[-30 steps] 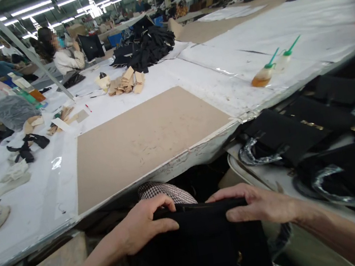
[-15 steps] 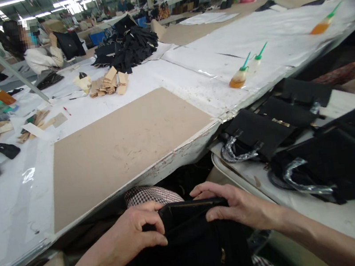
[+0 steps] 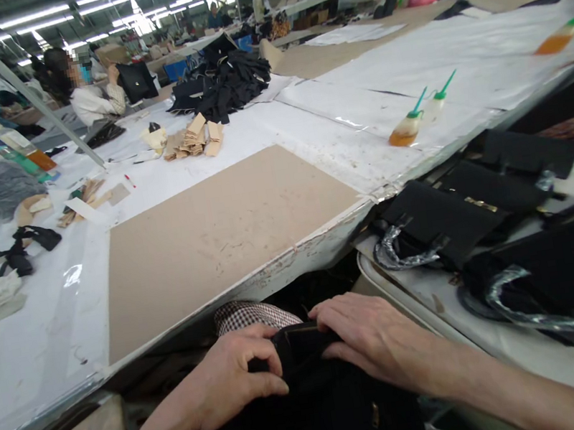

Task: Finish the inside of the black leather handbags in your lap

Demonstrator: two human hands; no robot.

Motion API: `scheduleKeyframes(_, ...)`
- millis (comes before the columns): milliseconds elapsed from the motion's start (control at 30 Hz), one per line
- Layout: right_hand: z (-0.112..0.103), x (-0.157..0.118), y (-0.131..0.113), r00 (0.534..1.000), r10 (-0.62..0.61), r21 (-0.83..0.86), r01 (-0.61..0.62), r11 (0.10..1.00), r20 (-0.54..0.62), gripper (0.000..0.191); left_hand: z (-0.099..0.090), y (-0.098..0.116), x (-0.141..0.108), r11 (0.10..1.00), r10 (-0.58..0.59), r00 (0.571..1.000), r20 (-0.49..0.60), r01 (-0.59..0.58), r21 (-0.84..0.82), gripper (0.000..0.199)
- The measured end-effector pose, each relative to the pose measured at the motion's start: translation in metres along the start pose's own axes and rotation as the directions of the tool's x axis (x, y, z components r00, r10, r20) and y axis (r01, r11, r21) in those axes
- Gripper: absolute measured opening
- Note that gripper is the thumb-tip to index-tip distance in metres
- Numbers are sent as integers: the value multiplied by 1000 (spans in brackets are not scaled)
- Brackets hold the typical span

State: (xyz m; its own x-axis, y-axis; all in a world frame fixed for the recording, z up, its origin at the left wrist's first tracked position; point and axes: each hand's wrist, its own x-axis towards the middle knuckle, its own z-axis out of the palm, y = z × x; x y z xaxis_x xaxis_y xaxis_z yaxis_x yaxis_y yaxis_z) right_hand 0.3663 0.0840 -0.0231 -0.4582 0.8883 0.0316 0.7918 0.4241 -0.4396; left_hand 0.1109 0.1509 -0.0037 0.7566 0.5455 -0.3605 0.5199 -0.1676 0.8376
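A black bag [image 3: 318,413] lies on my lap over checkered cloth, its opening facing up between my hands. My left hand [image 3: 236,375] pinches the left end of the bag's rim between thumb and fingers. At the right side of the opening, my right hand [image 3: 360,330] grips the edge, fingers over the far side and thumb on the near side. A small gold zipper pull [image 3: 375,415] shows on the dark fabric below my right hand. The inside of the bag is too dark to make out.
A brown board [image 3: 225,239] lies on the white table [image 3: 305,121] ahead. Glue bottles [image 3: 405,129] stand near its edge. Black bags with wrapped handles [image 3: 440,216] lie at the right. A person [image 3: 92,100] holds a black piece across the table.
My right hand has slid left along the rim, closer to my left hand, and the opening between them looks narrower. The view has shifted, so the surroundings appear further right and slightly lower.
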Motion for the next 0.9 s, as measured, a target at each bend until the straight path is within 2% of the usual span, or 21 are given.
scheduleKeyframes(100,9,3,-8,1000,-4,-22,4,1000,-22,18,0,-2,-1,1000,16,1000,-7,-17,-4,14)
scheduleKeyframes(233,20,4,-10,1000,-13,-15,14,1000,9,20,1,-3,-2,1000,4,1000,-17,-4,2,15)
scheduleKeyframes(433,22,4,-8,997,-4,-32,7,999,79,12,2,1,-1,1000,2,1000,-16,-3,-8,13)
scheduleKeyframes(533,20,3,-7,996,-48,-23,50,998,79,13,1,1,-3,1000,14,1000,-19,-14,-21,11)
scheduleKeyframes(700,21,2,-5,986,-164,-77,166,983,26,33,2,-3,-5,1000,5,1000,-31,-4,11,11)
scheduleKeyframes(900,20,7,-10,978,-204,-104,206,973,36,21,3,-5,-4,1000,5,1000,-28,-4,30,12)
